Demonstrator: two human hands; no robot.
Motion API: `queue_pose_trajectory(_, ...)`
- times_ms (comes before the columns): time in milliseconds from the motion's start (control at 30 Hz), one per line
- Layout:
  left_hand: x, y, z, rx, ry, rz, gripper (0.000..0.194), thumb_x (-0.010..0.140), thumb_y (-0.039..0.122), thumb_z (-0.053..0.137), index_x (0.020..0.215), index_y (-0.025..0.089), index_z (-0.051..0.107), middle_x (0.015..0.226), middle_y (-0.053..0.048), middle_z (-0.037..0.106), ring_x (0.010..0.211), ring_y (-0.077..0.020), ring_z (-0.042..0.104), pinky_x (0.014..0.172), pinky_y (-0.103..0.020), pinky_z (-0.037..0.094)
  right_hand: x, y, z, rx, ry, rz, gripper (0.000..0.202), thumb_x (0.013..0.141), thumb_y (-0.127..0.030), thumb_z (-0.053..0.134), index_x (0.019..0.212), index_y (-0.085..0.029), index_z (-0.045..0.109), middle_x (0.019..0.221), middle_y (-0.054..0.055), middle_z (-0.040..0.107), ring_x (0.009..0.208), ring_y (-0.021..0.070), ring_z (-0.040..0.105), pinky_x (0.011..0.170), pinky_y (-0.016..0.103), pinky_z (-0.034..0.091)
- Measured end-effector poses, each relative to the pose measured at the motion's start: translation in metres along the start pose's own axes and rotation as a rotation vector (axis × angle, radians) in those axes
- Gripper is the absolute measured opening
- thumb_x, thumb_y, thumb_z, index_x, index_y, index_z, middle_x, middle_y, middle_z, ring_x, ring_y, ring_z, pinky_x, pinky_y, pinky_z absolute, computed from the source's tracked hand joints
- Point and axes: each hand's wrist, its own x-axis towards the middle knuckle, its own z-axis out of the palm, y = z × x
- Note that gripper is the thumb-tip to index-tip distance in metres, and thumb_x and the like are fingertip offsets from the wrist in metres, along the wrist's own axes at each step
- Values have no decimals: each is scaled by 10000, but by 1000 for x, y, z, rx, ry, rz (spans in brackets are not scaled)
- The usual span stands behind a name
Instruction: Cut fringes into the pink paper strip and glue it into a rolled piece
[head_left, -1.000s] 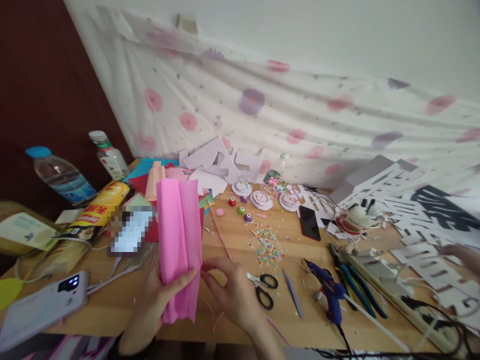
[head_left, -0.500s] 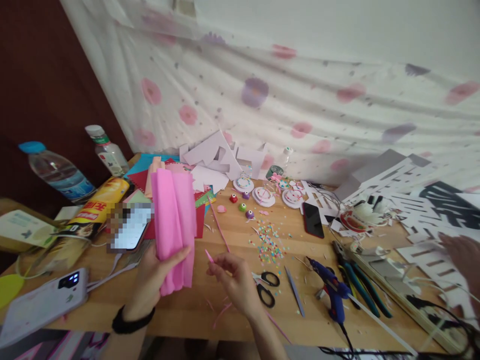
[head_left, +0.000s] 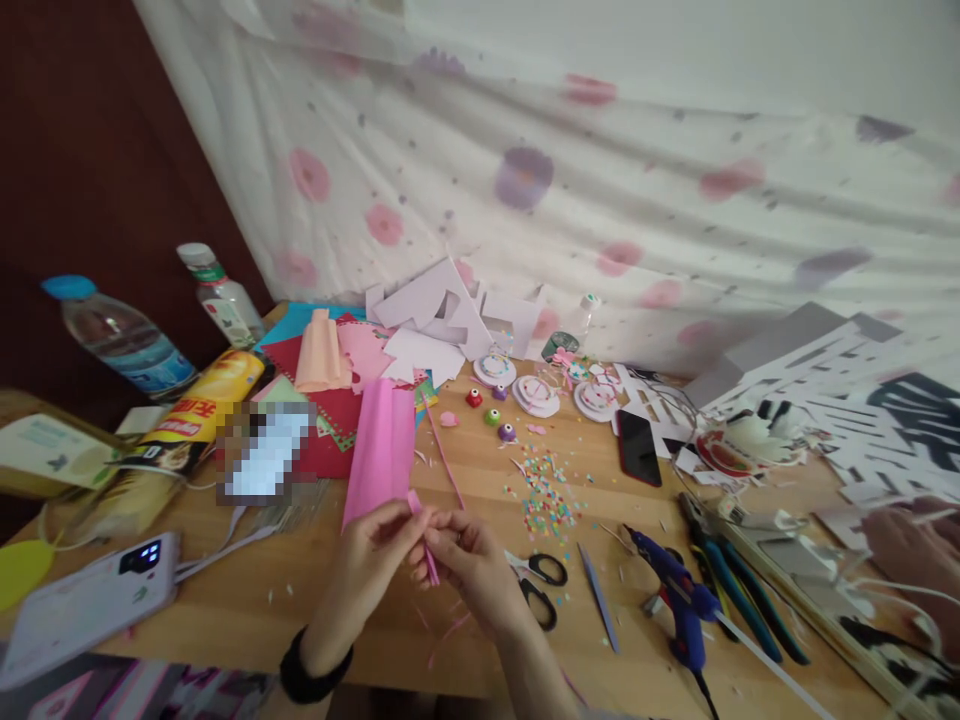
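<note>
Pinching a small pink strip (head_left: 426, 545) between them, the left hand (head_left: 373, 555) and right hand (head_left: 471, 560) meet above the wooden table (head_left: 300, 620), fingertips pressed together. Pink crepe paper (head_left: 382, 450) lies flat just behind the left hand. Black scissors (head_left: 540, 585) rest beside the right hand; a blue glue gun (head_left: 679, 600) lies farther right.

I see a bright pink crepe sheet (head_left: 381, 450) on the light wooden table (head_left: 247, 610). Red card (head_left: 330, 440) and a peach roll (head_left: 321, 352) lie far left. Near right are black-handled scissors (head_left: 541, 588) and a blue glue gun (head_left: 679, 600). The white curtain (head_left: 570, 200) carries pink and purple flowers. Pastel confetti (head_left: 546, 497) is scattered mid-table.
</note>
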Motion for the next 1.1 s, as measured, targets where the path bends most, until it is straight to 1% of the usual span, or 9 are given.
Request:
queue_pose_trajectory(67, 0, -5, -1, -100, 82, -55, 362, 719, 547, 778, 692, 190, 720, 660, -26, 700, 675, -188, 682, 640, -244, 559, 3, 1, -7, -146, 93, -42, 629, 751, -794, 585, 853, -176, 644, 708, 61, 690, 645, 200, 660, 639, 327, 532)
queue_pose_trajectory(167, 0, -9, -13, -216, 219, -122, 398, 597, 545, 868, 745, 187, 779, 787, -61, 766, 859, -215, 718, 803, -244, 570, 15, 1, -20, -430, 345, -126, 385, 866, -568, 584, 859, -190, 659, 862, 103, 704, 824, 248, 642, 774, 364, 492)
queue_pose_trajectory(267, 0, -11, -24, -278, 291, -176, 490, 494, 565, 910, 757, 169, 794, 802, -83, 775, 772, -215, 712, 691, -255, 586, 33, 3, -25, -678, 541, -164, 104, 830, -292, 635, 792, -194, 641, 929, 145, 689, 966, 315, 600, 870, 407, 428)
queue_pose_trajectory(367, -3, -16, -30, -258, 344, -190, 545, 491, 587, 906, 796, 148, 800, 775, -92, 768, 684, -207, 694, 575, -251, 565, 50, 7, -22, -815, 632, -180, 140, 814, -177, 596, 683, -213, 562, 855, 154, 676, 946, 328, 602, 847, 401, 413)
queue_pose_trajectory(500, -6, -24, -34, -295, 338, -180, 577, 533, 600, 887, 885, 152, 800, 835, -106, 778, 755, -263, 726, 555, -279, 569, 53, 11, -22, -856, 670, -189, 210, 858, -194, 536, 664, -240, 471, 728, 115, 647, 772, 283, 617, 698, 343, 406)
queue_pose_trajectory(667, -10, -23, -32, -412, 283, -187, 528, 546, 495, 925, 934, 165, 785, 949, -106, 783, 848, -263, 733, 598, -272, 583, 14, 4, -26, -746, 555, -247, 223, 943, -362, 445, 755, -242, 450, 645, 20, 595, 579, 186, 573, 542, 260, 383)
queue_pose_trajectory(867, -10, 0, -26, -502, 242, -140, 549, 529, 399, 951, 969, 155, 731, 944, -86, 785, 725, -179, 716, 592, -237, 590, -60, -4, -23, -478, 342, -292, 402, 985, -563, 457, 898, -190, 581, 645, -2, 611, 481, 108, 507, 443, 192, 377)
queue_pose_trajectory(1000, -3, 29, -17, -480, 322, -41, 541, 469, 391, 962, 834, 145, 648, 834, -55, 775, 546, -112, 647, 485, -192, 551, -99, 14, -20, -185, 425, -270, 515, 866, -678, 618, 963, -181, 709, 659, 23, 665, 426, 76, 478, 405, 174, 354)
queue_pose_trajectory(1100, 0, 52, -7, -423, 321, 52, 501, 521, 399, 931, 827, 149, 622, 670, -1, 716, 528, -123, 651, 478, -190, 550, -119, 33, -19, -133, 501, -245, 518, 810, -694, 671, 900, -191, 752, 633, 31, 690, 347, 55, 452, 356, 167, 319)
